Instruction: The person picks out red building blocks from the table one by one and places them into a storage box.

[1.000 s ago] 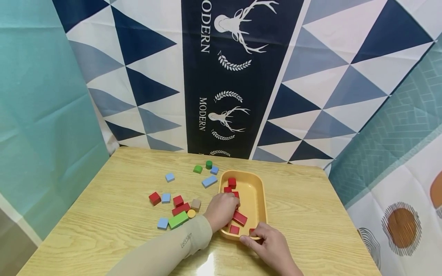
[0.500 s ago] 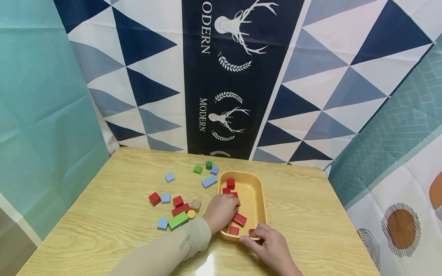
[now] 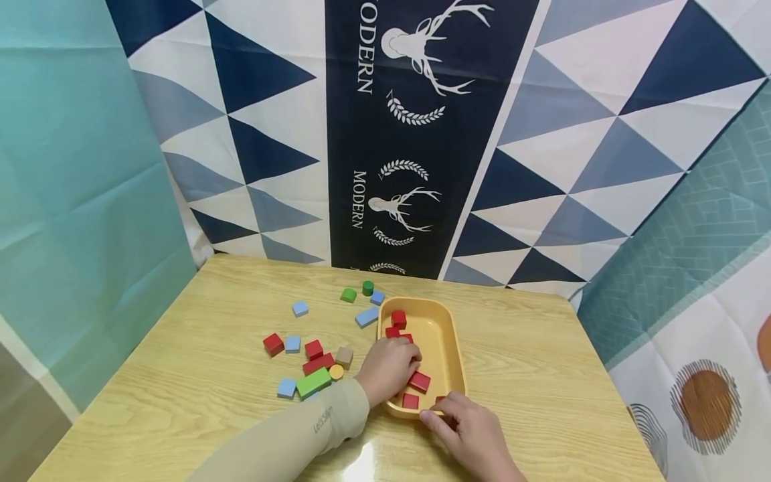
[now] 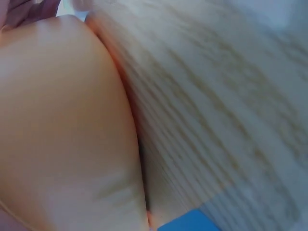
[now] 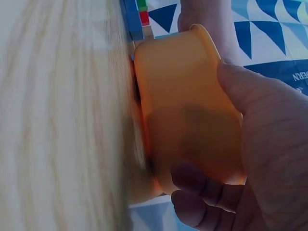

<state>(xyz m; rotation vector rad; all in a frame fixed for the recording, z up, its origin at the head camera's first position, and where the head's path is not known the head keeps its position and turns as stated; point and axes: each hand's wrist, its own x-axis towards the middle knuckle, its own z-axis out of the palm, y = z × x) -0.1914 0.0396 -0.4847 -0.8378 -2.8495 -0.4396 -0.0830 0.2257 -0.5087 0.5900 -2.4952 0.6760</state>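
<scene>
An orange-yellow plastic tray (image 3: 444,341) stands on the table with several red blocks inside, among them a long one (image 3: 419,381) and a cube (image 3: 399,318). My left hand (image 3: 388,367) reaches over its left wall, fingers bent down among the red blocks. Fingertips are hidden there, and I cannot tell whether they pinch a block. At the near right corner my right hand (image 3: 472,428) grips the tray; in the right wrist view the thumb (image 5: 240,84) lies at the rim and fingers curl against the outer wall (image 5: 187,106). The tray's outer side (image 4: 72,120) fills much of the left wrist view.
Left of the tray lie a green block (image 3: 314,383), red cubes (image 3: 273,344), a wooden cube (image 3: 345,357), a yellow round piece (image 3: 336,372) and blue blocks (image 3: 286,388). Near its far left corner are a long blue block (image 3: 366,317) and a green cylinder (image 3: 368,288).
The tray has shifted slightly left on the table with its red blocks, closer to the loose blocks. Both hands stay at it. The head view has turned a little.
</scene>
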